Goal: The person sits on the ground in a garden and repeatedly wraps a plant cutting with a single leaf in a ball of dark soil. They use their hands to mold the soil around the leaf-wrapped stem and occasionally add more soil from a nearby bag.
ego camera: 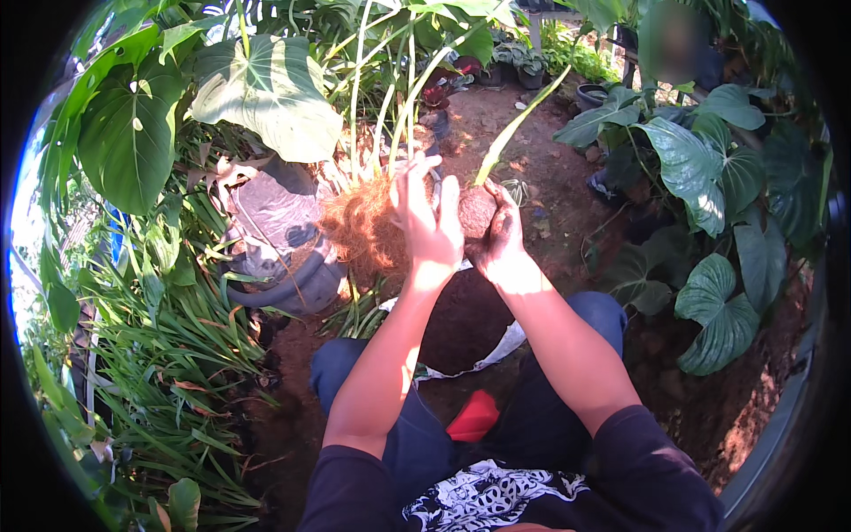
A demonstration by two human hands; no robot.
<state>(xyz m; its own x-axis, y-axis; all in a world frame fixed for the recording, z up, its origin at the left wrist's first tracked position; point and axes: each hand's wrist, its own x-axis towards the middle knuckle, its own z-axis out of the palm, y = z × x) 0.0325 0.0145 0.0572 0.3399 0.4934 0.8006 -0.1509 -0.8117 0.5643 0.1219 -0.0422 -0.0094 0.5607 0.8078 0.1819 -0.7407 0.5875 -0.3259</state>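
My right hand (503, 236), dark with soil, cups a round brown ball of soil (476, 211). A long yellow-green leaf (508, 136) rises from the top of this ball and leans to the upper right. Just left of the ball my left hand (425, 219) is raised with its fingers spread, holding nothing. It overlaps a tangled clump of orange-brown coconut fibre (362, 226); whether it touches the fibre I cannot tell. Below both hands, between my knees, a white sack (502, 347) lies rolled down around dark potting soil (459, 319).
A grey plastic pot (309, 282) with crumpled plastic sheeting (276, 206) stands to the left. Large-leaved plants (266, 100) crowd the left and right sides. Something red (474, 415) lies between my thighs. A blurred person (675, 43) is at the upper right.
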